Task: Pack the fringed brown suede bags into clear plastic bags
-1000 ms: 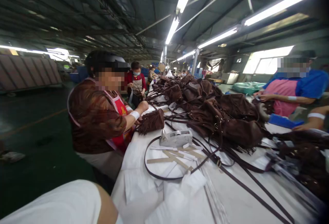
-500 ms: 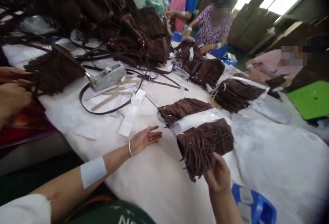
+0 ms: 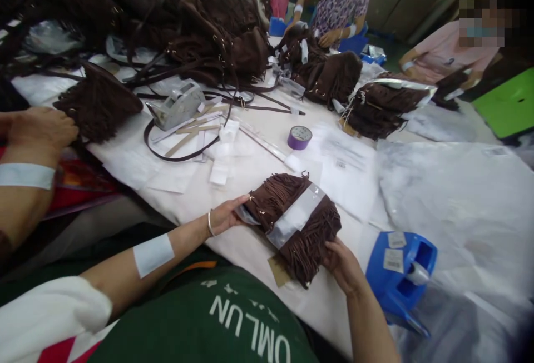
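A brown fringed bag with a pale wrap around its middle lies near the table's front edge. My left hand grips its left end, thumb on top by the metal rings. At the right end, the fringe is held by my right hand. A tan tag or card sticks out below the bag. Behind it on the table is a roll of purple tape, beside white printed sheets.
A blue tape dispenser stands at right, a grey metal one at left among straps and paper strips. Brown bags are heaped behind. Clear plastic sheets cover the right. Another person's hands hold a fringed bag at left; people work across the table.
The wrapped bag has come closer to my body, uncovering the purple tape. My left hand, open before, has taken hold of its left end. The blue dispenser now shows more fully.
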The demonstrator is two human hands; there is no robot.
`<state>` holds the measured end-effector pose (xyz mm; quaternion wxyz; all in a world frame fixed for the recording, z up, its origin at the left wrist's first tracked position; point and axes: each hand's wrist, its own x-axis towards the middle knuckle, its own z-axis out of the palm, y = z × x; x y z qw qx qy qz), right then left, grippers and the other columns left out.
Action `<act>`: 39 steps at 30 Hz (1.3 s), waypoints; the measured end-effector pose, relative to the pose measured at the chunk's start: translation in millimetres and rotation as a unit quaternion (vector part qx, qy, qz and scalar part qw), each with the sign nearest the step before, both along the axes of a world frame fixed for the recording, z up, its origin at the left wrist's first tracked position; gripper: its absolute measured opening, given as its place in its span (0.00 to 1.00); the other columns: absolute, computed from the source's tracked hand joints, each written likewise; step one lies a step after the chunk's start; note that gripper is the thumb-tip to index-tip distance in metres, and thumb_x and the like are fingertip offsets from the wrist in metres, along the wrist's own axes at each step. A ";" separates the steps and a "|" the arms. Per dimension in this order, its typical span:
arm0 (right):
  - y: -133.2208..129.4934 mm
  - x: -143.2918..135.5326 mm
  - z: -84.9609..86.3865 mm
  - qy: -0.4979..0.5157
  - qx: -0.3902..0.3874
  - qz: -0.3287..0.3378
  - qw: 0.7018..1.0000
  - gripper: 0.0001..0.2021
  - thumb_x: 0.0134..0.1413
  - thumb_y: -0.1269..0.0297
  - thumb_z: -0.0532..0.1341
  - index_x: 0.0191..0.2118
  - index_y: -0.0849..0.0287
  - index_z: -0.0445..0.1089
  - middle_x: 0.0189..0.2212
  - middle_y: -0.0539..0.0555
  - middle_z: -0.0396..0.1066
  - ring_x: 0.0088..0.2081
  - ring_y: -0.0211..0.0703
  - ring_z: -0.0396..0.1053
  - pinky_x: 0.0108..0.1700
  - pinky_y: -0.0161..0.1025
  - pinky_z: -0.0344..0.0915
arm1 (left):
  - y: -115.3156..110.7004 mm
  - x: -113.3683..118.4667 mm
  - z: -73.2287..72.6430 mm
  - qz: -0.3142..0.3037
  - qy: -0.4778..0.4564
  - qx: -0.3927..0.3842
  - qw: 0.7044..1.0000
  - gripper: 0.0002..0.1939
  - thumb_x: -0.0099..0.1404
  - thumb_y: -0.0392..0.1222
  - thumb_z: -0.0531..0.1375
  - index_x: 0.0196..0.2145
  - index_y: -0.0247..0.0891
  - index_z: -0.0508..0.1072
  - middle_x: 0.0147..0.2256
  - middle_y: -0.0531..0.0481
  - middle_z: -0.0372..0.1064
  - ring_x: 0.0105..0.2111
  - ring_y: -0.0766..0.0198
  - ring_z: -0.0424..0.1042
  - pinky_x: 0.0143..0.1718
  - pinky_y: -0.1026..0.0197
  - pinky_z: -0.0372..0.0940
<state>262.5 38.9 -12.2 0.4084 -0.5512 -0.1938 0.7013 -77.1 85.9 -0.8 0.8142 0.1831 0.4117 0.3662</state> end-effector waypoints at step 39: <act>-13.3 -97.1 6.0 -0.643 0.369 0.236 0.629 0.24 0.63 0.59 0.46 0.64 0.55 0.48 0.63 0.56 0.50 0.64 0.46 0.43 0.63 0.52 0.44 | -17.0 46.6 38.5 -0.332 0.441 0.710 0.437 0.12 0.59 0.44 0.63 0.40 0.40 0.71 0.38 0.45 0.68 0.41 0.56 0.62 0.42 0.55 0.54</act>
